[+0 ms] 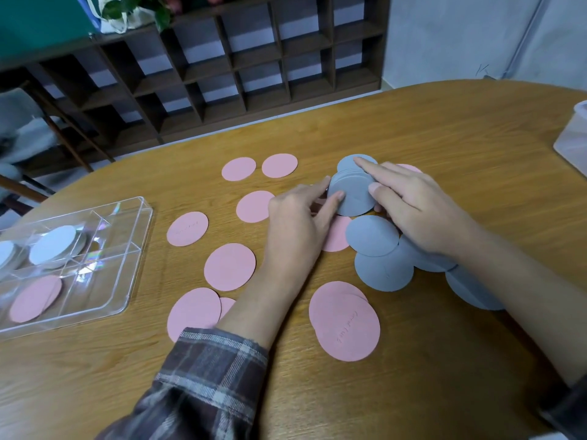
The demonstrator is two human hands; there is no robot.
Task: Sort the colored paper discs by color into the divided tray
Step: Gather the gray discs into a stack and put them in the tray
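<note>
A stack of grey discs (352,195) is held between both hands near the table's middle. My left hand (298,217) presses its left edge with thumb and fingertip. My right hand (413,204) grips it from the right, index finger lying over the top. Loose grey discs (371,236) overlap below the stack, some under my right wrist. Several pink discs (229,266) lie scattered across the table. The clear divided tray (139,236) sits at the left, holding white discs (54,246) in a rear compartment and pink discs (35,298) in a front one.
A translucent plastic container (571,138) stands at the table's right edge. A dark wooden grid shelf (222,65) runs behind the table, with a chair (28,128) at the far left. Bare wood lies in front of my arms.
</note>
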